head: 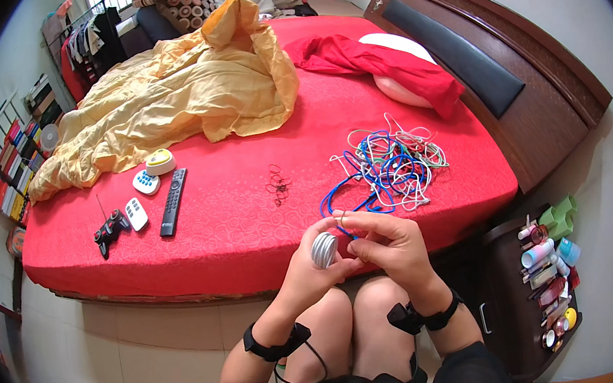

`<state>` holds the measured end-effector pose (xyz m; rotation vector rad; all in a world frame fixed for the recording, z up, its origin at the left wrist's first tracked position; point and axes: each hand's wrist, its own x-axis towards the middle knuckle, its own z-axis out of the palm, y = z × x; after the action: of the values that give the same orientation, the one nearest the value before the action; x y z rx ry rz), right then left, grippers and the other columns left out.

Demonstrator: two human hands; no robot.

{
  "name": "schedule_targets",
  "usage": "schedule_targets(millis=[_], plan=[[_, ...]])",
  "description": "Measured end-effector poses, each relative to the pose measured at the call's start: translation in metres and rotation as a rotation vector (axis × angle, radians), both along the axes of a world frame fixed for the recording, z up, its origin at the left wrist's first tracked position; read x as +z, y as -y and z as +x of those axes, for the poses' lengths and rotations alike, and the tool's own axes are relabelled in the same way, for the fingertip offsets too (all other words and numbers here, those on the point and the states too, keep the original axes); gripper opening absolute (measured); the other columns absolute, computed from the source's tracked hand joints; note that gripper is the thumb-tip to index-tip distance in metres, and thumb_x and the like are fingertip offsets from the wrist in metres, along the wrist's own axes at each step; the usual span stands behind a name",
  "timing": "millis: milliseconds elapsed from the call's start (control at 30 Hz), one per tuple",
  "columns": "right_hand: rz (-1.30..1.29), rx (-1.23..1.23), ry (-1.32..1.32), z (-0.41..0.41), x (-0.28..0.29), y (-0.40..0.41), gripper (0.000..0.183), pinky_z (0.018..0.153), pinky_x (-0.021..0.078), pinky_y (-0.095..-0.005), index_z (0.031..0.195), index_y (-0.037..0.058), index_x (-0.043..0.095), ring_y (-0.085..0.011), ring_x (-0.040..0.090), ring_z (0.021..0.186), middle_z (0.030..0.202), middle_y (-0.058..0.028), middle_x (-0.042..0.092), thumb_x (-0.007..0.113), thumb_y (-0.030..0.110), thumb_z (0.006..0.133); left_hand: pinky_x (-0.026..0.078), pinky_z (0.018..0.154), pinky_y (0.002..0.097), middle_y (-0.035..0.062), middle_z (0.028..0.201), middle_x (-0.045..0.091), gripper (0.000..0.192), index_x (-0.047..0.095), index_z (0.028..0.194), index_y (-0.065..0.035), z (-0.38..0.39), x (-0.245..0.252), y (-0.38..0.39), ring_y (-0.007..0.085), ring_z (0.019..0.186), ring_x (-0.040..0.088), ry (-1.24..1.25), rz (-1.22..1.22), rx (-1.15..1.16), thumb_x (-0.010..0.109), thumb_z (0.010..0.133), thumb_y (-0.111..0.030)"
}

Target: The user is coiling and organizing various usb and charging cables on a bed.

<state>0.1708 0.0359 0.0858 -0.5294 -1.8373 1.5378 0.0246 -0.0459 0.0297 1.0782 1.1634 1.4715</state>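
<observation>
My left hand (315, 264) holds a coiled bundle of light grey cable (324, 250) between thumb and fingers. My right hand (388, 239) meets it at the fingertips, with a thin dark elastic band (342, 219) stretched at the index finger. Behind the fingers runs a blue cable (336, 199) from the tangled pile; whether the right hand touches it is unclear. That pile of white, blue and green cables (394, 164) lies on the red bedspread ahead. More thin dark bands (278, 186) lie loose to its left.
On the bed's left sit a black remote control (173, 204), a game controller (111, 232), a white remote (136, 213) and two rounded white devices with buttons. A yellow quilt (176, 93) lies behind them. Cosmetics crowd a dark bedside cabinet (498, 283) at right.
</observation>
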Motion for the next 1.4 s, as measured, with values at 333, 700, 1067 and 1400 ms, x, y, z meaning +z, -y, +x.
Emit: schedule_targets(millis=[333, 700, 1067, 1400], plan=[[0.272, 0.120, 0.176, -0.005, 0.001, -0.003, 0.041, 0.069, 0.0459, -0.0242, 0.101, 0.0043, 0.061, -0.0095, 0.056, 0.079, 0.098, -0.0046, 0.060, 0.080, 0.007, 0.064, 0.053, 0.074, 0.0410, 0.0211, 0.101, 0.063, 0.083, 0.022, 0.139, -0.0043, 0.000, 0.008, -0.002, 0.0366, 0.089, 0.065, -0.619, 0.094, 0.127, 0.072, 0.074, -0.012], [0.183, 0.265, 0.273, -0.009, -0.008, -0.007, 0.036, 0.065, 0.0476, -0.0270, 0.089, 0.0039, 0.055, -0.0138, 0.058, 0.080, 0.094, -0.0074, 0.056, 0.078, 0.013, 0.063, 0.052, 0.066, 0.0494, 0.0206, 0.098, 0.061, 0.087, 0.013, 0.136, -0.0093, 0.003, 0.008, 0.002, 0.0444, 0.082, 0.063, -0.690, 0.175, 0.164, 0.070, 0.071, -0.006], [-0.219, 0.389, 0.158, -0.009, -0.015, -0.011, 0.063, 0.083, 0.0465, -0.0291, 0.121, 0.0045, 0.038, -0.0131, 0.053, 0.098, 0.108, -0.0093, 0.050, 0.073, 0.010, 0.069, 0.040, 0.099, 0.0409, 0.0201, 0.128, 0.041, 0.121, 0.014, 0.133, -0.0121, -0.008, -0.004, -0.006, 0.0278, 0.120, 0.045, -0.251, 0.247, -0.137, 0.095, 0.046, -0.035], [-0.193, 0.271, 0.127, -0.011, -0.017, -0.007, 0.075, 0.084, 0.0481, -0.0345, 0.127, 0.0063, 0.025, -0.0213, 0.054, 0.103, 0.112, -0.0171, 0.048, 0.073, 0.009, 0.069, 0.040, 0.100, 0.0421, 0.0161, 0.128, 0.040, 0.136, 0.001, 0.145, -0.0174, -0.004, 0.003, -0.010, 0.0269, 0.121, 0.044, 0.134, 0.120, -0.265, 0.095, 0.046, -0.031]])
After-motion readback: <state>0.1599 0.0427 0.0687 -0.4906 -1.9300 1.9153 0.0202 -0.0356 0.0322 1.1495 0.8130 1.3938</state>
